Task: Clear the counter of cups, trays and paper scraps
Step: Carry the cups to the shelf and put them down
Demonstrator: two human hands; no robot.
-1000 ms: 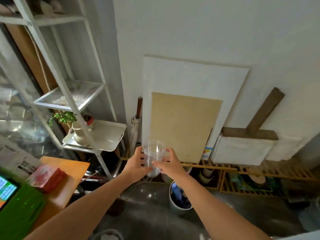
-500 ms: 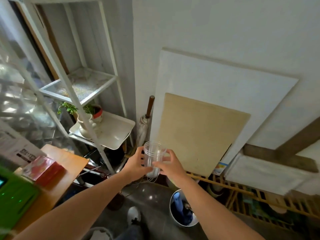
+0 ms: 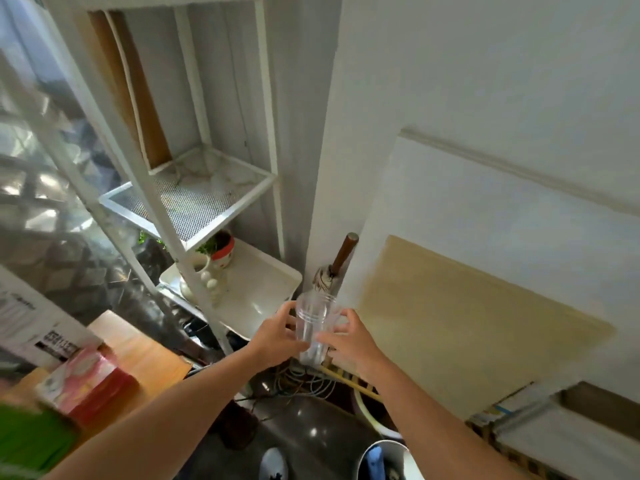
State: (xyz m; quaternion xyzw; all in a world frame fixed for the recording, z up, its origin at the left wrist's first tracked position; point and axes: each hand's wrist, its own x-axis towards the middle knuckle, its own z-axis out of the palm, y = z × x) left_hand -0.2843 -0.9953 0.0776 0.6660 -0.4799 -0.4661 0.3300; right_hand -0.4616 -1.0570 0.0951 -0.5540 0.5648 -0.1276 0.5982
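Observation:
A stack of clear plastic cups [image 3: 314,323] is held upright in front of me at mid-frame, over the floor. My left hand [image 3: 277,336] grips its left side and my right hand [image 3: 349,341] wraps its right side. A white tray [image 3: 263,289] lies on the low shelf of the white metal rack, just left of and beyond the cups. The wooden counter [image 3: 138,358] with a red and pink box [image 3: 88,382] shows at the lower left.
The white metal rack [image 3: 187,202] stands at the left with a mesh shelf and potted plants [image 3: 216,251]. A folded umbrella [image 3: 334,265] leans in the corner. Boards [image 3: 485,306] lean on the wall at right. A white bucket [image 3: 388,459] stands on the dark floor below.
The view has swung left and closer to the rack. Both hands keep hold of the cups, which now sit nearer the tray and the umbrella.

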